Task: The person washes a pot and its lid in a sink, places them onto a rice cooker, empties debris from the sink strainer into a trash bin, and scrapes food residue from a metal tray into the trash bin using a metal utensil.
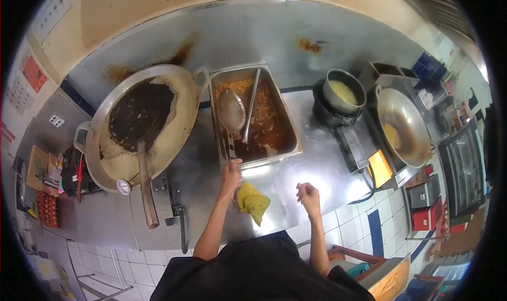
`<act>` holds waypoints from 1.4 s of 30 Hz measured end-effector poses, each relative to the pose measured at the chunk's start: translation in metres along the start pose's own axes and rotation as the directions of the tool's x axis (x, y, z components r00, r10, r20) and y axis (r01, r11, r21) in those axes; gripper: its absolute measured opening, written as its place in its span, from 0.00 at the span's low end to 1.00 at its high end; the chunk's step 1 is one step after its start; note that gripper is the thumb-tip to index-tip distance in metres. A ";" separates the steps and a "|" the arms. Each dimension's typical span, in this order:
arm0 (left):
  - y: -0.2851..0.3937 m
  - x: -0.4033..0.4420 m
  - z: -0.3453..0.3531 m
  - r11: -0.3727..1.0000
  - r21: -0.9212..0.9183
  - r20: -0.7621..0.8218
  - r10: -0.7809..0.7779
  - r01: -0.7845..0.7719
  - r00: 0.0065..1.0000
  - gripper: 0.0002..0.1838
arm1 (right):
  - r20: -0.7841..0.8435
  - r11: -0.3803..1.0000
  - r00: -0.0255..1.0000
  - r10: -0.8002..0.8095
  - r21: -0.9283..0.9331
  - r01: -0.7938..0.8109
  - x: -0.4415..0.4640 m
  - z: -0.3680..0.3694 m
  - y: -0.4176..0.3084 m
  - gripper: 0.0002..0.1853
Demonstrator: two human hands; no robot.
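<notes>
My left hand [231,178] is closed around the handle of a metal skimmer [231,110], at the front edge of a deep steel pan [270,159]. The skimmer's round head rests inside the pan, over dark brown liquid and orange-brown crumbs. A second long metal utensil [252,105] leans in the pan, to the right of the skimmer. Beside my left hand, a crumpled yellow-green cloth [253,201] lies on the steel counter. My right hand [308,196] hovers over the counter's front part with its fingers curled in, and nothing shows in it.
At left, a large wok [182,129] of foamy oil holds a dark long-handled strainer [142,116], with a thermometer [123,187] at its rim. To the right stand a pot [344,92] of yellowish liquid on a burner and another wok [404,126]. A wooden-framed chair [359,258] stands behind me, right.
</notes>
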State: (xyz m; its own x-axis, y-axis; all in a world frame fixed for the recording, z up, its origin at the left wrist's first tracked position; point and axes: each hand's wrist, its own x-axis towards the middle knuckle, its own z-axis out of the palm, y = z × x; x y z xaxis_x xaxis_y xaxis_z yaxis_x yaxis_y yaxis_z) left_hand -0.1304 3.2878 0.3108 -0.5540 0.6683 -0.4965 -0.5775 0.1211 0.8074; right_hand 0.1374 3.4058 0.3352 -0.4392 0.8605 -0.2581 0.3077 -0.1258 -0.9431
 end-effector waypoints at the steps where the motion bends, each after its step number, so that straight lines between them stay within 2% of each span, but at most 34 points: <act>1: -0.022 0.027 -0.016 0.945 0.294 -0.064 0.168 -0.143 0.984 0.20 | 0.025 0.997 0.999 0.037 0.063 -0.039 0.016 0.002 0.009 0.16; 3: -0.025 0.028 -0.023 0.778 0.598 -0.070 0.290 -0.193 0.954 0.23 | 0.120 0.975 0.987 0.107 0.183 -0.128 0.046 0.008 0.023 0.19; 4: -0.013 0.017 -0.018 0.782 0.592 -0.085 0.302 -0.196 0.950 0.23 | 0.188 0.954 0.973 0.132 0.243 -0.177 0.058 0.021 0.023 0.22; 6: 0.002 -0.010 0.003 0.680 0.715 -0.088 0.315 -0.160 0.945 0.22 | 0.294 0.864 0.948 0.122 0.439 -0.247 0.077 0.048 0.020 0.26; 8: 0.010 -0.037 0.029 0.622 0.774 -0.132 0.341 -0.117 0.931 0.23 | 0.339 0.740 0.930 0.139 0.589 -0.325 0.096 0.066 0.015 0.28; 9: 0.004 -0.038 0.033 0.606 0.786 -0.138 0.371 -0.126 0.918 0.23 | 0.289 0.708 0.953 0.088 0.655 -0.264 0.105 0.072 0.010 0.24; 11: 0.005 -0.035 0.045 0.583 0.803 -0.158 0.410 -0.125 0.898 0.24 | 0.255 0.680 0.963 0.087 0.692 -0.244 0.129 0.081 0.017 0.24; 12: 0.007 -0.032 0.051 0.655 0.756 -0.236 0.284 -0.008 0.929 0.24 | 0.210 0.663 0.972 0.109 0.713 -0.228 0.135 0.087 0.029 0.24; 13: 0.003 -0.034 0.055 0.711 0.694 -0.307 0.151 0.113 0.940 0.25 | 0.111 0.661 0.972 0.208 0.716 -0.223 0.139 0.095 0.029 0.18; 14: -0.006 -0.037 0.058 0.707 0.696 -0.326 0.155 0.126 0.933 0.25 | 0.132 0.654 0.968 0.211 0.717 -0.240 0.138 0.097 0.029 0.18; 16: -0.015 -0.038 0.062 0.759 0.651 -0.328 0.249 0.027 0.911 0.25 | 0.033 0.677 0.986 0.162 0.723 -0.135 0.137 0.100 0.027 0.18; 18: -0.029 -0.044 0.058 0.761 0.649 -0.349 0.280 0.014 0.894 0.25 | 0.025 0.667 0.977 0.211 0.727 -0.163 0.136 0.104 0.030 0.18; 20: -0.027 -0.050 0.057 0.647 0.755 -0.288 0.476 -0.108 0.831 0.24 | 0.009 0.668 0.972 0.236 0.725 -0.169 0.131 0.100 0.029 0.17; 21: -0.023 -0.050 0.056 0.649 0.752 -0.297 0.483 -0.109 0.824 0.24 | 0.010 0.666 0.971 0.238 0.727 -0.170 0.126 0.096 0.031 0.16; 23: 0.004 -0.079 0.071 0.755 0.654 -0.345 0.239 0.050 0.908 0.21 | 0.017 0.662 0.968 0.251 0.727 -0.184 0.107 0.091 0.035 0.16; 24: 0.013 -0.087 0.072 0.757 0.651 -0.346 0.236 0.052 0.908 0.21 | -0.006 0.669 0.965 0.261 0.722 -0.176 0.100 0.086 0.037 0.16; 26: 0.024 -0.097 0.070 0.854 0.502 -0.282 0.017 0.133 0.959 0.20 | -0.043 0.688 0.962 0.271 0.707 -0.162 0.083 0.065 0.041 0.16; 27: 0.025 -0.101 0.069 0.856 0.499 -0.277 0.010 0.135 0.961 0.20 | -0.001 0.692 0.958 0.287 0.692 -0.206 0.068 0.054 0.034 0.16; 29: 0.023 -0.113 0.066 0.895 0.445 -0.170 0.046 0.035 0.984 0.21 | 0.033 0.687 0.949 0.314 0.681 -0.251 0.052 0.046 0.041 0.16; 31: 0.020 -0.123 0.075 0.921 0.385 -0.159 0.009 0.053 0.987 0.22 | 0.216 0.610 0.928 0.303 0.704 -0.363 0.039 0.034 0.058 0.15; 32: 0.017 -0.127 0.080 0.947 0.317 -0.151 -0.010 0.058 0.989 0.23 | 0.205 0.611 0.927 0.314 0.704 -0.362 0.031 0.025 0.056 0.15; 34: -0.003 -0.130 0.090 0.946 0.319 -0.123 -0.021 0.060 0.992 0.23 | 0.434 0.538 0.846 0.310 0.654 -0.532 0.014 0.003 0.049 0.12; 35: -0.019 -0.129 0.093 0.970 0.230 -0.142 -0.040 0.072 0.989 0.22 | 0.429 0.541 0.845 0.318 0.650 -0.534 0.008 -0.009 0.049 0.12; 36: -0.030 -0.130 0.095 0.987 0.138 -0.160 -0.057 0.079 0.985 0.22 | 0.526 0.630 0.804 0.277 0.532 -0.565 0.006 -0.024 0.050 0.10; 37: -0.038 -0.134 0.096 0.988 0.129 -0.162 -0.063 0.084 0.985 0.22 | 0.622 0.713 0.743 0.249 0.402 -0.575 0.005 -0.041 0.055 0.11; 39: -0.047 -0.139 0.097 0.996 -0.067 -0.177 -0.066 0.055 0.982 0.21 | 0.699 0.919 0.679 0.225 0.080 -0.386 0.021 -0.088 0.077 0.18; 41: -0.041 -0.145 0.093 0.984 -0.165 -0.158 -0.095 0.069 0.983 0.21 | 0.505 0.978 0.849 0.155 0.043 -0.204 0.038 -0.122 0.084 0.13; 42: -0.038 -0.146 0.088 0.967 -0.243 -0.132 -0.114 0.080 0.985 0.21 | 0.329 0.980 0.933 0.144 0.082 -0.180 0.049 -0.129 0.083 0.14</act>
State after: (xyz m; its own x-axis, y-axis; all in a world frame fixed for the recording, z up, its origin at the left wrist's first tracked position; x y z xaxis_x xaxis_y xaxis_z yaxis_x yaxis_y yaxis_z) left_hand 0.0250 3.2501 0.3811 -0.5588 0.5470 -0.6233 -0.7479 -0.0078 0.6637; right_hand 0.2500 3.5013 0.2716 -0.6434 0.6228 -0.4452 0.3110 -0.3187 -0.8954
